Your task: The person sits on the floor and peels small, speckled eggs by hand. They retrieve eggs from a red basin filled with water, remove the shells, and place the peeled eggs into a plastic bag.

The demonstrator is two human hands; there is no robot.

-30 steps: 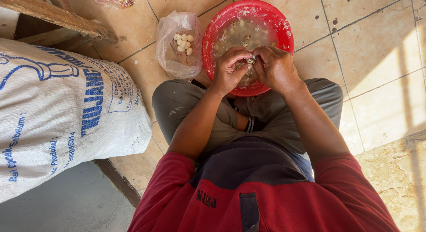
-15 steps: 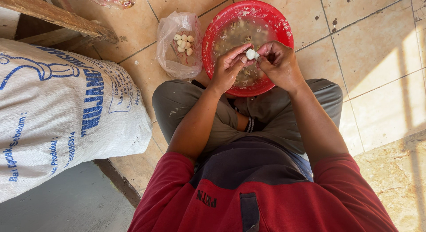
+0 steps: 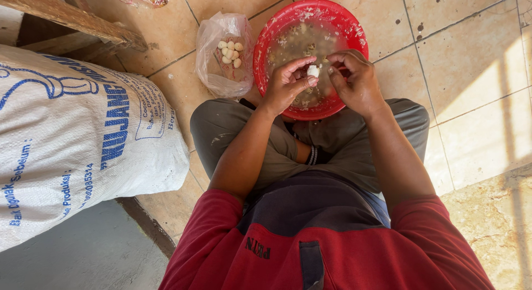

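The left hand (image 3: 285, 82) and the right hand (image 3: 354, 79) meet above the red bowl (image 3: 354, 29). Between their fingertips they pinch a small white clove (image 3: 313, 71) (probably garlic, peeled). It looks almost round, so I cannot tell its long axis or where it points. Beside the bowl lies a plastic bag (image 3: 213, 57) with more white cloves, near a big white sack (image 3: 72, 146)
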